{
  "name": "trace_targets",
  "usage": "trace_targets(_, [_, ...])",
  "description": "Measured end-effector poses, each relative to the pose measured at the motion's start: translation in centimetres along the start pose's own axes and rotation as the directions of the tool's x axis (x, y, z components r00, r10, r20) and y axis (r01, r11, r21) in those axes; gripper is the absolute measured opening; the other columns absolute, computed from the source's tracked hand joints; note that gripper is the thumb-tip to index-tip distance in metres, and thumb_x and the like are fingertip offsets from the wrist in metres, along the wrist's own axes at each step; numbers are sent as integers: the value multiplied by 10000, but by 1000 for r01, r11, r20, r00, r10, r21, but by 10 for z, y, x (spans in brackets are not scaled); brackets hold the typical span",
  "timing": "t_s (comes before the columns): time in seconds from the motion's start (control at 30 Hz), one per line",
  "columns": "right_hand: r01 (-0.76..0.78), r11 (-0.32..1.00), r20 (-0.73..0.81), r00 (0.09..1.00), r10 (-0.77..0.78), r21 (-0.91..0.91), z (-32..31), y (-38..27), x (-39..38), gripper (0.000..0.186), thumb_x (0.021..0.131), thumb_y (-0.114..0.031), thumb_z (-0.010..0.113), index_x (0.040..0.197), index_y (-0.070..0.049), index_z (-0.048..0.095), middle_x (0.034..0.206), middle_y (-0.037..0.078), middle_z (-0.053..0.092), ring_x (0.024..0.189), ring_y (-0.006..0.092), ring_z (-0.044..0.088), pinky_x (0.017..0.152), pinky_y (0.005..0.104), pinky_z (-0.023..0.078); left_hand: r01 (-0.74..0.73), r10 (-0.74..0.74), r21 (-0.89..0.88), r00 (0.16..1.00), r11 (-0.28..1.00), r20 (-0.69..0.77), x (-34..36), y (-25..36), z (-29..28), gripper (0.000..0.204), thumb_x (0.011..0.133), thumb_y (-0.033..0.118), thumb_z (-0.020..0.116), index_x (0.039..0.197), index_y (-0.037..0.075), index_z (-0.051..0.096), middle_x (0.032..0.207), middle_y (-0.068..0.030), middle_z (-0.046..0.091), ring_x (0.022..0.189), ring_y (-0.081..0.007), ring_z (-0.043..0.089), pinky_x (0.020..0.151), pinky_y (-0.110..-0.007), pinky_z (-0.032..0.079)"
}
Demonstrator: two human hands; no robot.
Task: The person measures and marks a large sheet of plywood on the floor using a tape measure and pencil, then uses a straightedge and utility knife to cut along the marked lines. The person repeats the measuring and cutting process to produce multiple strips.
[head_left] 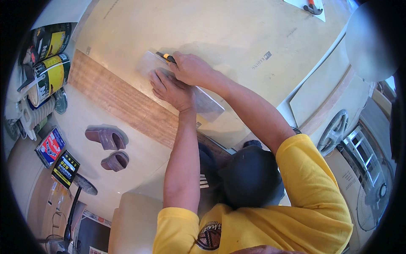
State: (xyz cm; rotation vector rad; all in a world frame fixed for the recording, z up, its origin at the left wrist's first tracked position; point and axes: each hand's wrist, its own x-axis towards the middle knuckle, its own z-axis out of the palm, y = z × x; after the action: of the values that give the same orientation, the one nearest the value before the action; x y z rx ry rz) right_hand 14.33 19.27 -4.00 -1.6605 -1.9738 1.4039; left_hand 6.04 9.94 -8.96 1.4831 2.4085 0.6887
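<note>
My right hand [192,70] is closed round a yellow-and-black utility knife [168,57], whose tip points left along a pale, flat strip [209,108]. On that strip my left hand [174,91] presses down with its fingers spread, just below the right one. The strip lies slantwise over a large beige sheet [220,34] with faint printed marks. Both hands partly cover the strip's middle, and where the blade meets the sheet is too small to make out.
A brown wood-grain board [114,91] runs along the sheet's near left edge. Slippers [112,137], paint cans [51,78] and small boxes [65,169] are on the left. A tool with an orange handle [313,7] lies at the far right; a fan [374,194] stands right.
</note>
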Motion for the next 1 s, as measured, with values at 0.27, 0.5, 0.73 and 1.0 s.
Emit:
trace_targets(0.27, [-5, 998, 62, 998, 9, -61, -3, -10, 13, 333, 1003, -267, 517, 973, 54, 599, 833, 269, 688, 814, 455, 674, 741, 523, 521, -53, 55, 67, 998, 996, -20, 0, 1, -1, 660, 961, 307, 599, 1496, -2, 367, 1589, -262, 307, 1457, -463, 290, 1149, -598, 215])
trace_targets(0.5, [25, 989, 143, 990, -5, -145, -11, -18, 13, 317, 1000, -245, 523, 949, 55, 611, 839, 261, 704, 838, 434, 697, 735, 494, 539, -42, 40, 121, 999, 992, 23, 0, -7, 6, 690, 965, 362, 593, 1518, 31, 346, 1601, -226, 309, 1447, -496, 280, 1150, -615, 209])
trace_targets(0.73, [38, 983, 118, 993, -17, -179, -12, -15, -4, 259, 977, -193, 542, 957, 54, 617, 825, 262, 705, 825, 422, 707, 722, 493, 544, -75, 74, 52, 997, 996, 21, -1, -4, 4, 774, 931, 423, 611, 1531, 25, 327, 1587, -213, 318, 1457, -515, 206, 1159, -640, 154])
trace_targets(1.0, [48, 982, 136, 990, -23, -185, -16, 3, -47, 253, 992, -203, 547, 979, 47, 581, 810, 260, 695, 823, 440, 694, 735, 505, 536, -44, 38, 123, 998, 991, 50, 0, 6, -4, 575, 999, 232, 461, 1501, -27, 353, 1606, -211, 298, 1438, -486, 270, 1167, -600, 196])
